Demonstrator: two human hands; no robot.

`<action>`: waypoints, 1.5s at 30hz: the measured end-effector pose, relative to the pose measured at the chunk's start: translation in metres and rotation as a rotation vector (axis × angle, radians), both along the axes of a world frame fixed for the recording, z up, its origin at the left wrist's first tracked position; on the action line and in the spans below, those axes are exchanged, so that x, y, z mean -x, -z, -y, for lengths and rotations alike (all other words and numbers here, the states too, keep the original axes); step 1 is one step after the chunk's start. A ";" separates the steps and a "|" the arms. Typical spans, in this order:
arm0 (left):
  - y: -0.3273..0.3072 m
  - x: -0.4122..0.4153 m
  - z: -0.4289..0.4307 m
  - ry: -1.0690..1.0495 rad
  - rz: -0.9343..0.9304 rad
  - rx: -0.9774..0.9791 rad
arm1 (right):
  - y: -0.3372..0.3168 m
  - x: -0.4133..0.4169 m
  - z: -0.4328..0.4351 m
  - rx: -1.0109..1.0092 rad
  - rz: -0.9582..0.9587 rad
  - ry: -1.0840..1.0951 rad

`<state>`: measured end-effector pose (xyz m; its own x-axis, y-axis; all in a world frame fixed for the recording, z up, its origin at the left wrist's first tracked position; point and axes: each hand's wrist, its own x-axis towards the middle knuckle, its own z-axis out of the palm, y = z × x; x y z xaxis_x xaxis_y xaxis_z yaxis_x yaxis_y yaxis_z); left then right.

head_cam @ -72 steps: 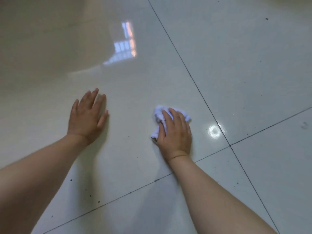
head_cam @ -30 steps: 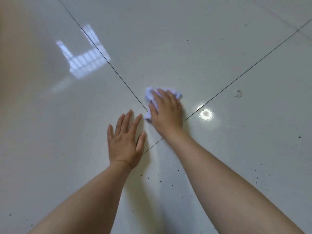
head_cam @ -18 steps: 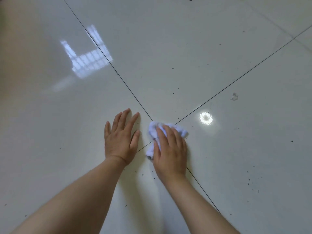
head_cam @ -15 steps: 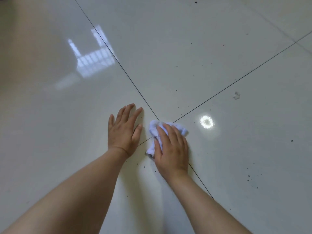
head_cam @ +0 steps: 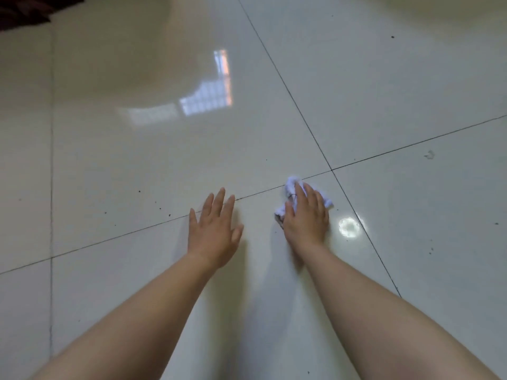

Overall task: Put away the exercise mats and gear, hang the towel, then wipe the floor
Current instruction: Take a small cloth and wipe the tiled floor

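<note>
A small crumpled white cloth (head_cam: 291,187) lies on the glossy pale tiled floor (head_cam: 384,91), just below and left of a crossing of dark grout lines. My right hand (head_cam: 306,215) presses down on the cloth with the fingers over it; only its far and right edges show. My left hand (head_cam: 214,227) rests flat on the floor to the left, fingers spread, holding nothing, its fingertips on a grout line.
Small dark specks dot the tiles, mostly left of my left hand and at the far right. A pale scuff mark (head_cam: 429,154) sits on the right tile. A dark object (head_cam: 24,9) fills the top left corner. Window and lamp reflections shine on the floor.
My view has swung, so the grout lines run at a new angle. My right hand with the cloth now sits just below and left of the grout crossing. My left hand stays flat beside it.
</note>
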<state>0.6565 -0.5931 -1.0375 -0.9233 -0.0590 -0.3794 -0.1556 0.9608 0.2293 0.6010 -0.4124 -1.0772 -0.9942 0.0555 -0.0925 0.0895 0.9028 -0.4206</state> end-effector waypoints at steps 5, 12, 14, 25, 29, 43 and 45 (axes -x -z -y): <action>0.009 -0.093 0.068 -0.074 0.043 -0.015 | 0.005 -0.101 0.070 0.046 -0.036 -0.259; 0.019 -0.171 0.108 0.071 -0.023 -0.071 | 0.011 -0.196 0.100 0.005 -0.097 -0.420; 0.017 -0.189 0.112 0.090 -0.007 -0.076 | 0.007 -0.196 0.096 0.006 -0.071 -0.421; 0.008 -0.294 0.142 0.062 0.075 -0.084 | 0.001 -0.281 0.126 0.050 0.001 -0.291; 0.002 -0.316 0.154 0.040 0.098 -0.086 | 0.002 -0.316 0.135 0.050 -0.034 -0.481; -0.002 -0.336 0.162 -0.025 0.139 -0.052 | 0.002 -0.314 0.142 0.046 -0.106 -0.571; -0.005 -0.332 0.165 -0.030 0.142 -0.032 | -0.003 -0.309 0.146 0.026 -0.088 -0.595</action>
